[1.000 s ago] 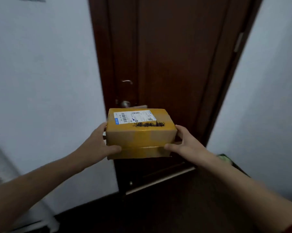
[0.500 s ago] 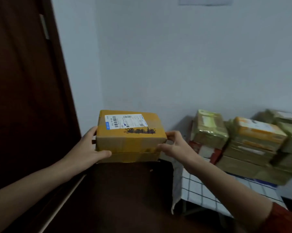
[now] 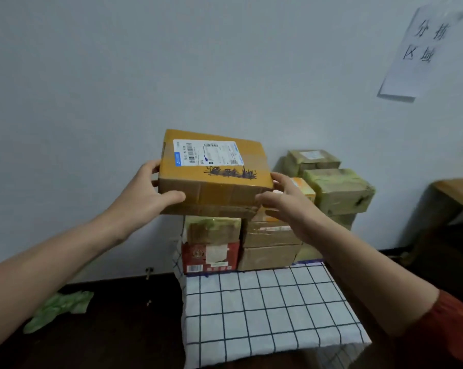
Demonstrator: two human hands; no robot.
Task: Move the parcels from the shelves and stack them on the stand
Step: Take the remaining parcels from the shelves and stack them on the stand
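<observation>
A brown cardboard parcel (image 3: 219, 182) with a white shipping label and black scribble is held in the air between both hands. My left hand (image 3: 145, 193) grips its left end, thumb on the front face. My right hand (image 3: 286, 203) grips its right end. The parcel hovers just above the left part of a stack of parcels (image 3: 267, 235) on the stand (image 3: 267, 310), which is covered by a white cloth with a dark grid. The stack includes a red box (image 3: 211, 257) at the bottom left and greenish wrapped parcels (image 3: 339, 190) at the right.
A white wall stands behind the stack, with a paper sign (image 3: 422, 51) at upper right. A wooden table (image 3: 456, 193) is at the right edge. Green plastic wrap (image 3: 59, 307) lies on the dark floor at the left.
The view swung right from a dark door to the stand. The parcel, held in both hands throughout, has come over the stack of parcels.
</observation>
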